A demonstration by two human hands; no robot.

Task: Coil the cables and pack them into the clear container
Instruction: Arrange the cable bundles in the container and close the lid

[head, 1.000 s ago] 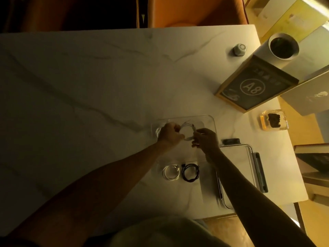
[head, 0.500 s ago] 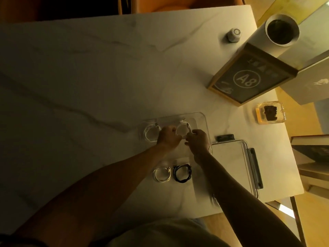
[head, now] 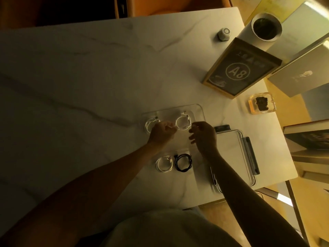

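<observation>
A clear container (head: 198, 111) lies on the marble table. At its far end rest two coiled white cables, one on the left (head: 149, 124) and one on the right (head: 183, 123). My left hand (head: 162, 133) is curled, its fingertips pinching the left edge of the right coil. Just right of that coil hovers my right hand (head: 203, 135), fingers apart and holding nothing. Nearer to me lie a white coil (head: 164, 164) and a black coil (head: 183, 162); I cannot tell whether they are inside the container.
A clear lid (head: 235, 154) with dark latches lies right of the container, by the table's edge. Farther right stand a framed A8 sign (head: 238, 72), a white cylinder (head: 265, 31), a small white knob (head: 224, 33), a small clear box (head: 261, 105) and books (head: 309, 139).
My right hand has let go of the right white coil and drawn back toward me with fingers spread. The coil now lies flat in the container; my left hand stays at its edge.
</observation>
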